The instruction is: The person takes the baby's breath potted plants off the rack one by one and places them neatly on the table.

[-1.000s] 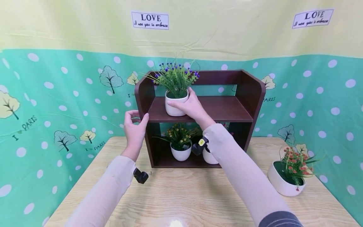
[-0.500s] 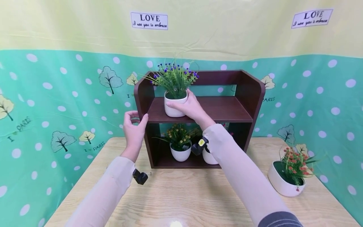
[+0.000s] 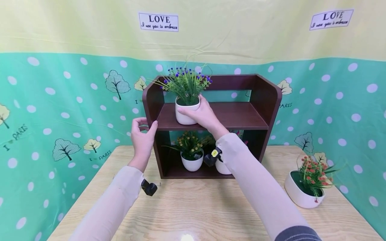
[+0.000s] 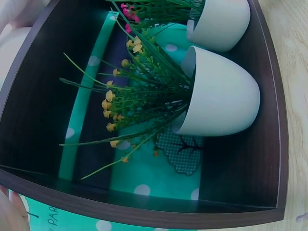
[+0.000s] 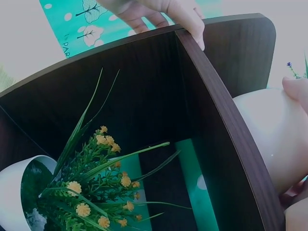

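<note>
Purple-flowered pot (image 3: 184, 119) is pinched upright by the right hand (image 3: 204, 114) at the upper tier of the dark shelf (image 3: 238, 115), mid-frame, presumably for controlled positioning; its left edge is gripped by the left hand (image 3: 143, 140), likely as a brace.

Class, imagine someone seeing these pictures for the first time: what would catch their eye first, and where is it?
Probably the purple-flowered plant in a white pot, held by the person's right grip at the left part of the upper shelf of the dark rack. Next might come the red-orange-flowered plant standing on the table at the right, and the turquoise, pale-dotted cloth behind the rack.
</note>
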A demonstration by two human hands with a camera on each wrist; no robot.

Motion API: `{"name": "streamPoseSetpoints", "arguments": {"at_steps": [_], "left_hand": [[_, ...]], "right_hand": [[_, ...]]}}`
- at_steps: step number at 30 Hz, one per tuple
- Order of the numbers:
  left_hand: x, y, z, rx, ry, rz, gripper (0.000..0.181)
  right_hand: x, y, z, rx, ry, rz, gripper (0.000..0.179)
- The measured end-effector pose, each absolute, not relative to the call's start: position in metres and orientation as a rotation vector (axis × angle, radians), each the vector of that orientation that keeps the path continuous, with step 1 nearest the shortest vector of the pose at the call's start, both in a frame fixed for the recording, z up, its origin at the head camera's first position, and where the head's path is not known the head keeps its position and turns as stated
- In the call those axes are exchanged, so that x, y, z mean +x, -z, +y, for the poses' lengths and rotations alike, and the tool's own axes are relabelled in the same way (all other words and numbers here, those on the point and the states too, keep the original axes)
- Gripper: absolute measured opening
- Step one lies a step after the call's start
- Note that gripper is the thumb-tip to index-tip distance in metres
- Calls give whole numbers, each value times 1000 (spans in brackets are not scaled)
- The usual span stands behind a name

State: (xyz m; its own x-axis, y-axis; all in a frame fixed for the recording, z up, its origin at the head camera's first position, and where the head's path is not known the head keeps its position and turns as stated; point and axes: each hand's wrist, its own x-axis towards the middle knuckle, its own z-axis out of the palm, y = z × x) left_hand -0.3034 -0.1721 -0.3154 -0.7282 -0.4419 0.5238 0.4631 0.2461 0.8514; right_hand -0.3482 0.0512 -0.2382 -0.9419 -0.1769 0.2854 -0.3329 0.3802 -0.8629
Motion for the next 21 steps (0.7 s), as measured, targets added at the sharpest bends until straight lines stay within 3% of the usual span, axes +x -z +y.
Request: {"name": "streamPoseSetpoints", "arguments": {"at_steps": [21], "left_hand": [[-304, 315, -173, -29, 1569, -1790, 42]], "right_hand": [[-341, 239, 56, 452, -1634, -2489, 123]]}}
